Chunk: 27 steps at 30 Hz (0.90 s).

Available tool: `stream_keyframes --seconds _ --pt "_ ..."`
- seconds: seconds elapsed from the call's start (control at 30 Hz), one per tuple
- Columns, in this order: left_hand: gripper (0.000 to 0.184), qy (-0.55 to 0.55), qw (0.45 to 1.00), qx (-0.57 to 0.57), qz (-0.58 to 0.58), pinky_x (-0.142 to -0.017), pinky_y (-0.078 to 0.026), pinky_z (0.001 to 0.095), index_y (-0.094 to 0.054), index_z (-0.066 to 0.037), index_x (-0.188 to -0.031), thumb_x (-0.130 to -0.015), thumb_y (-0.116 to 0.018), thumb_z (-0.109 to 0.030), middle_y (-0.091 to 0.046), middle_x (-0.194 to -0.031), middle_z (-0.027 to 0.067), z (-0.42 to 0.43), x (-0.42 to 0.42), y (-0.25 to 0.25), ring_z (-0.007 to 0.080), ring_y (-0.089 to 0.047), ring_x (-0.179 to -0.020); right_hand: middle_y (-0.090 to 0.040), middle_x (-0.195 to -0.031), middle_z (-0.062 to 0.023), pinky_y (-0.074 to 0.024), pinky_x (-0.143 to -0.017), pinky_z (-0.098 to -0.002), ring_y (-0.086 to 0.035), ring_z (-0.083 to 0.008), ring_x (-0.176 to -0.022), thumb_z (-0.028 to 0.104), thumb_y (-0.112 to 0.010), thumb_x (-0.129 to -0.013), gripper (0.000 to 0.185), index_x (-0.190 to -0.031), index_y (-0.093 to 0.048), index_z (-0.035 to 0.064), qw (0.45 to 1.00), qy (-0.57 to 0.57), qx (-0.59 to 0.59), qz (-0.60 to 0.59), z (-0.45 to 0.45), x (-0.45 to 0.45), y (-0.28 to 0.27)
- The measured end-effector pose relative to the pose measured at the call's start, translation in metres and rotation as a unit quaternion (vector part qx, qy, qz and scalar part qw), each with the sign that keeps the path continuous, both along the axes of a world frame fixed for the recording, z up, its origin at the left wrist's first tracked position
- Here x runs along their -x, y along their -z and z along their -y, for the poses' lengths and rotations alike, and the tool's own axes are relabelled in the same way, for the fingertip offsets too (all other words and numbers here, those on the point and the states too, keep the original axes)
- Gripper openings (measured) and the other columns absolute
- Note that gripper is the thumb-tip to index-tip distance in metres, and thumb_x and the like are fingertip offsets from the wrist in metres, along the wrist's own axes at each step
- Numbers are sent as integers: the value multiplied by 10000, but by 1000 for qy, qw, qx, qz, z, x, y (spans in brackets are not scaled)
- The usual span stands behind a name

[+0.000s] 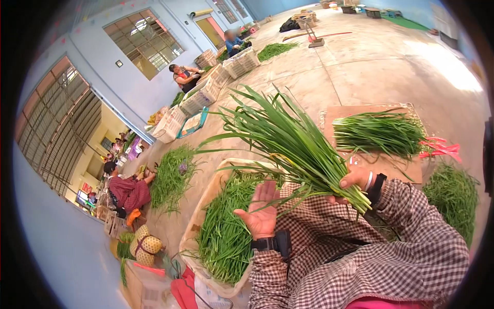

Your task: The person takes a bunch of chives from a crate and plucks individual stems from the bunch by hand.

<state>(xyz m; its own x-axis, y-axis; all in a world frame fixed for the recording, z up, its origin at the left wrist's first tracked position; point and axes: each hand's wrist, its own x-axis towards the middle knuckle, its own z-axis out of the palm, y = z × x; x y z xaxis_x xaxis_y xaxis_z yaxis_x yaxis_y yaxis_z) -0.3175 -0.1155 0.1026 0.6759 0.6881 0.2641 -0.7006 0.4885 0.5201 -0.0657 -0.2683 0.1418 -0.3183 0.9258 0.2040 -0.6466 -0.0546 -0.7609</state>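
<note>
A thick bunch of garlic chives (296,136) is gripped near its pale cut ends by my right hand (355,183). Its long green leaves fan out up and to the left, and one yellowish blade shows among them. My left hand (260,211) is open, palm up and fingers stretched, just below the leaves and holding nothing. Beneath it stands a pale plastic crate (188,242) filled with loose chives (226,237). To the right, a neat pile of chives (378,131) lies on a brown board (350,113).
Red ties (442,148) lie at the board's right edge. More chives are heaped on the floor at right (453,198) and left (172,177). A person in a red checked garment (128,190) sits at left near a straw hat (145,244). Crates (200,95) line the wall.
</note>
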Motion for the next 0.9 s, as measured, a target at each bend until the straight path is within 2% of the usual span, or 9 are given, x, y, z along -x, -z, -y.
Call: stream_keyframes --seconds 0.07,0.2,0.27,0.33,0.4,0.6,0.67,0.8,0.9 --pt "1097 25 1000 6 -7 -1042 -319 497 -290 57 -1344 -593 -715 -619 -291 -1407 243 4 -11 3 365 -321 -1290 -626 -911 -222 -503 -609 -282 -620 -243 -755 179 -655 -751 479 -1143 -501 -50 1000 8 -6 12 6 -9 2" --pt "912 29 981 -149 -118 -982 -394 494 -421 3 -1286 -631 -713 -560 -443 -1329 158 -2 -24 21 308 -407 -1239 -639 -1007 -178 -482 -772 -310 -619 -218 -841 204 -689 -725 519 -1148 -530 -51 957 91 31 273 14 -29 31" --pt "933 32 981 -137 -132 -972 -411 466 -405 -32 -1303 -609 -746 -556 -474 -1286 131 -9 -26 24 304 -464 -1170 -646 -1011 -141 -462 -817 -307 -598 -212 -896 204 -693 -723 528 -1169 -535 -29 858 102 -76 497 14 -34 42" --pt "930 11 986 -87 -142 -947 -432 458 -416 -52 -1291 -582 -775 -535 -511 -1226 79 -2 -29 30 274 -505 -1102 -639 -1028 -122 -452 -832 -319 -578 -214 -923 177 -671 -726 477 -1144 -548 -17 878 63 -48 472 20 -25 36" --pt "961 1 991 -59 -122 -944 -439 439 -413 -50 -1291 -549 -799 -523 -500 -1246 78 8 -37 36 266 -491 -1124 -620 -1053 -142 -456 -816 -337 -570 -219 -918 138 -648 -715 472 -1135 -526 -38 830 -26 -75 553 16 -23 45" --pt "1079 -26 994 -20 -106 -1013 -388 449 -291 -62 -1374 -537 -814 -499 -382 -1371 114 19 -53 34 268 -403 -1233 -600 -887 -205 -484 -720 -389 -593 -300 -796 110 -614 -711 597 -1234 -362 -31 837 -26 -129 532 18 -6 20" --pt "1061 -3 998 -10 -54 -1026 -376 451 -279 -70 -1380 -560 -807 -486 -368 -1383 127 21 -59 23 270 -380 -1252 -598 -852 -235 -483 -693 -433 -598 -379 -784 125 -632 -706 588 -1199 -357 -41 720 -24 -88 688 23 -2 5" --pt "948 13 998 11 -58 -1021 -376 481 -327 -105 -1351 -601 -807 -433 -394 -1365 126 20 -65 29 272 -432 -1206 -590 -758 -226 -475 -639 -471 -588 -426 -733 136 -670 -678 731 -1273 -268 -3 679 -5 -92 729 29 -2 7" --pt "785 22 997 40 -61 -986 -414 472 -418 -98 -1289 -656 -795 -370 -471 -1285 114 25 -76 35 285 -473 -1164 -595 -753 -242 -477 -640 -469 -598 -416 -739 139 -633 -704 501 -1089 -375 -54 657 17 -69 750 40 -6 15"
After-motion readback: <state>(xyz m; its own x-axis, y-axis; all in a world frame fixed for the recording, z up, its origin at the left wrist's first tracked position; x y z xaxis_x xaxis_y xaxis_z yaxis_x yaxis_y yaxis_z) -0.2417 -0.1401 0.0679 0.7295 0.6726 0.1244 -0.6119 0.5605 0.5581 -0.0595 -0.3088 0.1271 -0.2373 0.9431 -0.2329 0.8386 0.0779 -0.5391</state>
